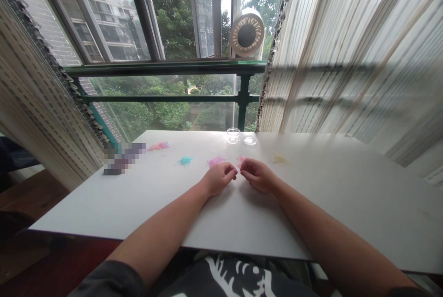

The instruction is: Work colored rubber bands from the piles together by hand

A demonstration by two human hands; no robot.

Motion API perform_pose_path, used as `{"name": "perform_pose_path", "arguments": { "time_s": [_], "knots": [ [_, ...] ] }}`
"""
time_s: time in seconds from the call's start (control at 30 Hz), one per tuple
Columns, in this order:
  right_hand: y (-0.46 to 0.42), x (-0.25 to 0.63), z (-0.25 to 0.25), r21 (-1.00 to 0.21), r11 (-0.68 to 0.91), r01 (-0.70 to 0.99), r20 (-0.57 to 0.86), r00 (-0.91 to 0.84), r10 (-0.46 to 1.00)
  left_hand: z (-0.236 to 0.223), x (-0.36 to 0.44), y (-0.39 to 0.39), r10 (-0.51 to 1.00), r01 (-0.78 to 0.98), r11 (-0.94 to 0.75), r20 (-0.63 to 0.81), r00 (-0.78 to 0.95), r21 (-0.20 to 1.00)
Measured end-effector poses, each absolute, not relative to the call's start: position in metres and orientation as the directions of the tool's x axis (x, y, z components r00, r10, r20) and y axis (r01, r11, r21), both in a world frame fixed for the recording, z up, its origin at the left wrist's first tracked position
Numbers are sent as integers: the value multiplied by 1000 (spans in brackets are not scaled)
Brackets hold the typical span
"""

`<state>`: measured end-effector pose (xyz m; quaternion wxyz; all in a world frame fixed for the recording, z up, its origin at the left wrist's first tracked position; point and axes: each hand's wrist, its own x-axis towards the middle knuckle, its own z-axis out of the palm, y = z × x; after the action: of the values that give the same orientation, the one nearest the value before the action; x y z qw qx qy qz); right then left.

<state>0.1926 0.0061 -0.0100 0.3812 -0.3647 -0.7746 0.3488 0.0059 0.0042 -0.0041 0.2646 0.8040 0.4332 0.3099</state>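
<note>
Both my hands rest over the middle of the white table [145,209], fingertips nearly touching. My left hand [219,178] is closed in a pinch, and my right hand [258,176] is pinched too, facing it. Whatever lies between the fingertips is too small to make out. Just beyond my left hand is a purple-pink pile [216,161] of fine, thin pieces. A red-pink pile [240,161] is partly hidden behind my right hand. Left of these lies a teal pile [185,160], and to the right a yellow pile [279,159].
A clear round jar [233,136] stands at the table's far edge, beside a clear lid [249,141]. A mixed pink-orange pile [159,146] lies at the far left, near a pixelated dark object [124,160]. Behind are a green railing [166,69], a white fan [247,34] and curtains [332,47].
</note>
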Motion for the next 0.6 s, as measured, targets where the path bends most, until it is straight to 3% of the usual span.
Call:
{"name": "perform_pose_path", "arguments": {
  "time_s": [0.43,0.6],
  "knots": [
    [3,190,-4,-863,398,312,250,-422,871,-5,6,4,866,500,-467,262,426,729],
    [11,202,-3,-771,463,438,316,-369,874,-5,4,6,873,470,-455,275,402,757]
  ]
}}
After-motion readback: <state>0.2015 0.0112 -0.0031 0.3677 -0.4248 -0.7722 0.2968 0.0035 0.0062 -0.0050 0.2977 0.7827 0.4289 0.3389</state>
